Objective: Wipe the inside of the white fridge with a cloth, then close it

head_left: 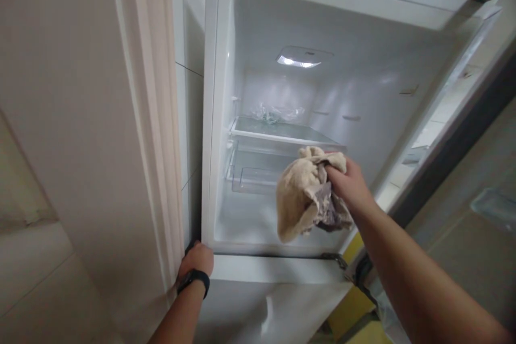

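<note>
Clenched fingers of the right hand (pixel 352 183) are gripping the bunched top of a beige cloth (pixel 294 199), which is hanging before the lower right of the fridge's (pixel 210 118) opening. Its long axis is running roughly upright, loose folds pointing down. Above the cloth, clear space is stretching past the fridge's shelf (pixel 278 129). Along the fridge's right, the door (pixel 455 134) is standing wide; on its left, pale trim (pixel 151 91) is leaving a narrow gap. The left hand (pixel 201 259) is resting against the fridge's lower left corner, its finger closure impossible to tell.
</note>
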A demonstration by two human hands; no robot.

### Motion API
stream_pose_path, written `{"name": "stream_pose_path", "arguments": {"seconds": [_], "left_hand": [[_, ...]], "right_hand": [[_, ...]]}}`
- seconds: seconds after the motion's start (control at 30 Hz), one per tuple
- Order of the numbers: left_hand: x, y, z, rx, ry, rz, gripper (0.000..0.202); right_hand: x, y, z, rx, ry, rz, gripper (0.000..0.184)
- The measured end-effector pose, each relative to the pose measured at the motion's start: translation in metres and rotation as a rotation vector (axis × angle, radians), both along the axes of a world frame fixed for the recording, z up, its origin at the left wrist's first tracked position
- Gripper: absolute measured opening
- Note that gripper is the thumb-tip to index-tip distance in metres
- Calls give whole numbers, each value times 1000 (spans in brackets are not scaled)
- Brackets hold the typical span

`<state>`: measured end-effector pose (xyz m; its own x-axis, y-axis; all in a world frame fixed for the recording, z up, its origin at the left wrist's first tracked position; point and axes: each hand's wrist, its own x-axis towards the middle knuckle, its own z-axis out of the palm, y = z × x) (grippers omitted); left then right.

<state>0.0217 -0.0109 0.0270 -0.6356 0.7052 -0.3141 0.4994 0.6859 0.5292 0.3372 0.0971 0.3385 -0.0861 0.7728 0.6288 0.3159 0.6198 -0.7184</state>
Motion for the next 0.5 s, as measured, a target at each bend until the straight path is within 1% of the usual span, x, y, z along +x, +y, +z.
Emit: {"name": "stream_pose_path", "arguments": {"seconds": [0.03,0.1,0.17,0.23,0.3,0.33,0.4,0.47,0.5], "left_hand": [[-1,0,-2,1,11,-9,32],[-2,1,-5,3,21,-18,32],[-2,1,-6,0,23,-18,32],[-3,1,-7,1,29,-7,32],[-3,1,-8,5,34,-3,33],[-2,1,-8,7,38,0,34],[-1,2,-6,3,46,-1,33],[-1,2,-4,-6,52,-6,31],[0,2,-4,-11,53,-6,30]], "right_hand": [[-3,-12,-18,-94,-25,55,44],[-8,-28,-62,-295,-79,180,41],[-10,-31,-111,-453,-137,265,34],[-11,-21,-155,-561,-163,184,32],[-10,-4,-187,-514,-244,29,29],[-11,5,-200,-440,-307,-47,28],[-13,22,-217,-216,-457,-165,32],[-18,34,-230,-12,-656,-232,44],[-21,38,-234,54,-774,-252,47]]}}
